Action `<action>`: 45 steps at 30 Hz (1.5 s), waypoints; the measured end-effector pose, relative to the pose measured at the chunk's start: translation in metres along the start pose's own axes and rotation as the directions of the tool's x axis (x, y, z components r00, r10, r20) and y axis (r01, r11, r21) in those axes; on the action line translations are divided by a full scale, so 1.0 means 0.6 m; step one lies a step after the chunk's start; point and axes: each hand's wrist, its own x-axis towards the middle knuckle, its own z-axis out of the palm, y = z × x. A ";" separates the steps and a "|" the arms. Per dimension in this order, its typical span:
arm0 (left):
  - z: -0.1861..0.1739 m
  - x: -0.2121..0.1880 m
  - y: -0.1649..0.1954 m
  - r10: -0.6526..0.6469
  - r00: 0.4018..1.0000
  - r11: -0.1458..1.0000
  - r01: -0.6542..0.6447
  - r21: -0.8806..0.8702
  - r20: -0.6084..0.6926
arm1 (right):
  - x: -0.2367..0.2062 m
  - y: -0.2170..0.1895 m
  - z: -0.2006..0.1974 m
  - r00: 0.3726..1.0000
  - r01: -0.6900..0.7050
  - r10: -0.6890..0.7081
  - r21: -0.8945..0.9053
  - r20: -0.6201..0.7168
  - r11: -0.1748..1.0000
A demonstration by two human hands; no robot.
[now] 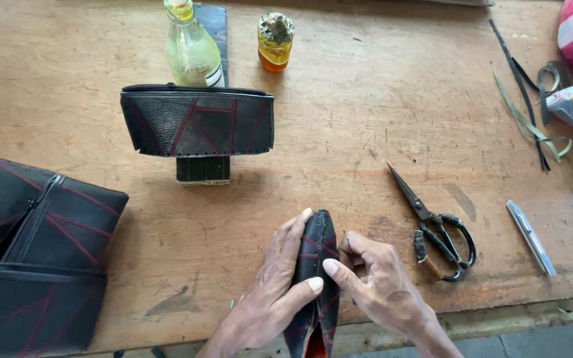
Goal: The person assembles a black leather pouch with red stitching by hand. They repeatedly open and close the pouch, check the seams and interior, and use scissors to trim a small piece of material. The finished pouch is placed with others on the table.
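A narrow black leather piece (318,252) with red stitched lines stands on edge at the table's front, its orange inside showing at the bottom. My left hand (270,292) grips its left side, thumb laid across the front. My right hand (376,282) presses against its right side, fingers curled and thumb touching the leather. Both hands close the piece between them.
A finished black pouch (197,120) stands propped on a small block at the middle. A larger black bag (31,258) lies at the left. Scissors (436,229), a metal tool (530,237), leather strips (532,109), a glass bottle (191,50) and a small jar (275,41) rest on the wooden table (366,99).
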 end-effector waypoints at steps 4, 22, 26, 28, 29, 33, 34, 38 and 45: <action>0.001 0.003 -0.003 0.006 1.000 1.000 -0.006 -0.004 -0.013 | 0.008 0.000 -0.004 0.999 0.037 -0.038 -0.091 -0.009 0.995; 0.006 0.018 -0.003 0.128 0.989 0.989 -0.121 0.090 -0.077 | 0.024 0.007 -0.009 0.992 -0.108 0.107 0.012 0.068 0.994; 0.025 0.029 -0.016 0.142 0.965 0.985 -0.116 0.125 -0.219 | 0.029 0.018 0.000 0.994 -0.111 0.112 -0.149 0.000 0.983; 0.023 0.033 -0.017 0.126 0.940 0.991 -0.104 0.085 -0.318 | 0.034 0.021 -0.003 0.994 -0.105 0.108 -0.146 0.012 0.984; 0.018 0.035 -0.017 0.119 0.921 0.993 -0.102 0.067 -0.372 | 0.035 0.022 -0.010 0.995 -0.088 0.094 -0.126 0.040 0.988; -0.028 0.015 -0.008 -0.048 0.821 0.999 0.049 -0.013 -0.569 | 0.008 0.016 -0.060 0.999 0.033 -0.031 0.130 -0.017 0.991; -0.039 0.001 -0.005 -0.060 0.803 0.985 0.144 0.095 -0.593 | -0.002 0.014 -0.069 0.998 0.053 -0.056 0.224 0.007 0.973; -0.028 -0.053 0.004 -0.403 0.814 0.805 0.532 0.261 -0.418 | -0.026 0.020 -0.056 0.993 0.112 -0.121 0.316 0.009 0.942; 0.011 -0.045 -0.015 -0.353 0.918 0.848 0.396 0.351 -0.182 | 0.004 0.036 0.003 0.999 0.046 -0.049 0.323 0.003 0.945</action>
